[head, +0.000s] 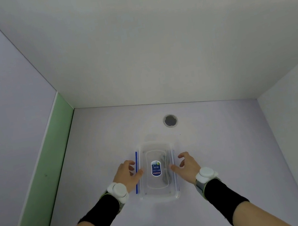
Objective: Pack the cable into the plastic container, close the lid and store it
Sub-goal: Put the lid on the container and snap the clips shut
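Most of the job looks done: the cable [164,166] lies inside the container [161,194], lid [152,152] on, between the left hand [127,173] and right hand [187,164], both loosely spread, thumbs touching its sides. Latching and storing seem left.

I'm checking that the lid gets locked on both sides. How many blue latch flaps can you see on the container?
2. One blue latch flap runs along the container's left side by the left hand; the other, fainter, along its right side near the right hand.
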Motion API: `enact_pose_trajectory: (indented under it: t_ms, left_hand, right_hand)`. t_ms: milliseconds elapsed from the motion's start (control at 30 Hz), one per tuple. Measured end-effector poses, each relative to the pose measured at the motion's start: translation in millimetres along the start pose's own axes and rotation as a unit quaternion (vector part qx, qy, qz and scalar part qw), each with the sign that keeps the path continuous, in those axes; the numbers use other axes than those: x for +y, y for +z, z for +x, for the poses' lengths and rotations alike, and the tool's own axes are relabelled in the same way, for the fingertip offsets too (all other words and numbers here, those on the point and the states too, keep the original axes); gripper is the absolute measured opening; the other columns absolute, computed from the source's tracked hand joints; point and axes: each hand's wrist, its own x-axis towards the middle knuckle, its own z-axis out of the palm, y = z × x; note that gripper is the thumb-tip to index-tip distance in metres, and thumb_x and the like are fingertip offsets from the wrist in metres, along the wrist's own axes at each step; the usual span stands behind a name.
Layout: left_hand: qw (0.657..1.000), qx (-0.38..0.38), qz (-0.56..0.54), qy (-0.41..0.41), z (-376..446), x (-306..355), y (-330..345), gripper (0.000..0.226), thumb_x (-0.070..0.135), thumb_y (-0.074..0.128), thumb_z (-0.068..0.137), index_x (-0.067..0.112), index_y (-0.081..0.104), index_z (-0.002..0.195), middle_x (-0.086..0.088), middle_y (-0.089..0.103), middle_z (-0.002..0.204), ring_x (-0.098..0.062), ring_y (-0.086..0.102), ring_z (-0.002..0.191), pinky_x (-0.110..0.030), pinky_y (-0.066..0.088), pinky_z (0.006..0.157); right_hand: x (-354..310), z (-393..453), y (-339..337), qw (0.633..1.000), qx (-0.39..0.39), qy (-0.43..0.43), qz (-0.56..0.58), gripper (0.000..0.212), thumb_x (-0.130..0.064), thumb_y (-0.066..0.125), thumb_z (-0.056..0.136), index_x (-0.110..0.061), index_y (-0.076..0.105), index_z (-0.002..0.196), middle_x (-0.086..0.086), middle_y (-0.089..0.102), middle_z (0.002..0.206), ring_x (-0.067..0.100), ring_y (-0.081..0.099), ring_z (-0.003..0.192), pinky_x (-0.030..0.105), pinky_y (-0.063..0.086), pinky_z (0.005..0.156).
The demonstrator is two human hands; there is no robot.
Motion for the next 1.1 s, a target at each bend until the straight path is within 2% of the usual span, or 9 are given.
enact_pose_trajectory:
  t_ms: [167,300,433,567,633,733,833,933,1100]
  left_hand:
    - [0.997,-0.055,-0.041,-0.042,3,-1,3,0.069,0.048,0.061,0.086,0.018,0.035,0.142,-0.005,0.054,0.133,-0.021,0.056,0.118,-0.032,0.047,0.099]
    - [0.994,-0.079,-0.047,-0.055,1,-3,6,0.068,0.052,0.054,0.089,0.020,0.032,0.144,-0.005,0.061,0.129,-0.020,0.059,0.105,-0.026,0.044,0.089]
    - [0.995,-0.062,-0.047,-0.062,2,-6,6,0.071,0.054,0.056,0.086,0.018,0.034,0.143,-0.005,0.062,0.121,-0.018,0.059,0.095,-0.026,0.045,0.082]
    - [0.997,-0.050,-0.026,-0.056,4,-5,2,0.070,0.058,0.060,0.082,0.015,0.043,0.135,-0.005,0.064,0.106,-0.020,0.064,0.090,-0.027,0.050,0.076]
    - [0.998,-0.043,0.006,-0.041,4,-3,1,0.052,0.057,0.060,0.083,0.016,0.057,0.114,-0.010,0.066,0.099,-0.019,0.062,0.079,-0.028,0.051,0.070]
    - [0.997,-0.033,0.062,-0.012,1,3,4,0.039,0.052,0.054,0.088,0.014,0.060,0.086,-0.014,0.065,0.096,-0.021,0.058,0.073,-0.029,0.047,0.067]
    - [0.998,-0.042,0.051,-0.005,-1,6,6,0.035,0.047,0.050,0.092,0.014,0.062,0.100,-0.004,0.066,0.099,-0.019,0.059,0.082,-0.026,0.044,0.072]
    - [0.998,-0.053,0.038,0.000,-5,7,7,0.034,0.044,0.050,0.093,0.017,0.059,0.113,0.003,0.064,0.096,-0.017,0.060,0.085,-0.025,0.044,0.075]
    - [0.998,-0.056,0.030,0.005,-8,8,6,0.032,0.040,0.048,0.095,0.016,0.058,0.114,0.005,0.060,0.082,-0.018,0.058,0.076,-0.024,0.046,0.072]
  right_hand:
    - [3,3,3,0.998,-0.041,0.027,0.035,0.077,-0.052,0.062,0.085,-0.016,0.029,0.144,0.010,0.054,0.127,0.025,0.059,0.107,0.033,0.049,0.088]
    - [4,0,7,0.994,-0.078,0.040,0.072,0.075,-0.051,0.056,0.090,-0.018,0.022,0.149,0.012,0.057,0.130,0.028,0.060,0.112,0.044,0.049,0.102]
    - [4,0,6,0.994,-0.060,0.045,0.074,0.075,-0.053,0.058,0.088,-0.020,0.025,0.146,0.009,0.062,0.116,0.028,0.062,0.105,0.044,0.052,0.098]
    - [5,-2,0,0.997,-0.037,0.041,0.054,0.081,-0.059,0.062,0.082,-0.017,0.030,0.143,-0.001,0.060,0.096,0.020,0.063,0.087,0.031,0.052,0.078]
    - [6,-2,0,0.998,-0.027,0.038,0.046,0.076,-0.060,0.063,0.081,-0.015,0.038,0.138,0.000,0.061,0.095,0.019,0.063,0.083,0.029,0.052,0.075]
    - [3,-5,2,0.998,-0.021,0.028,0.044,0.061,-0.054,0.064,0.083,-0.013,0.052,0.126,0.004,0.064,0.098,0.023,0.066,0.088,0.038,0.058,0.083]
    - [-1,-7,1,0.999,-0.025,0.012,0.019,0.050,-0.049,0.063,0.086,-0.013,0.055,0.120,0.001,0.063,0.092,0.020,0.063,0.082,0.033,0.056,0.075]
    - [-3,-9,1,0.999,-0.027,-0.001,-0.031,0.042,-0.050,0.057,0.089,-0.015,0.057,0.113,-0.003,0.061,0.087,0.015,0.059,0.075,0.022,0.044,0.063]
    - [-6,-9,5,0.992,-0.054,0.014,-0.110,0.042,-0.054,0.044,0.094,-0.020,0.045,0.069,0.003,0.058,0.078,0.023,0.058,0.070,0.034,0.050,0.072]
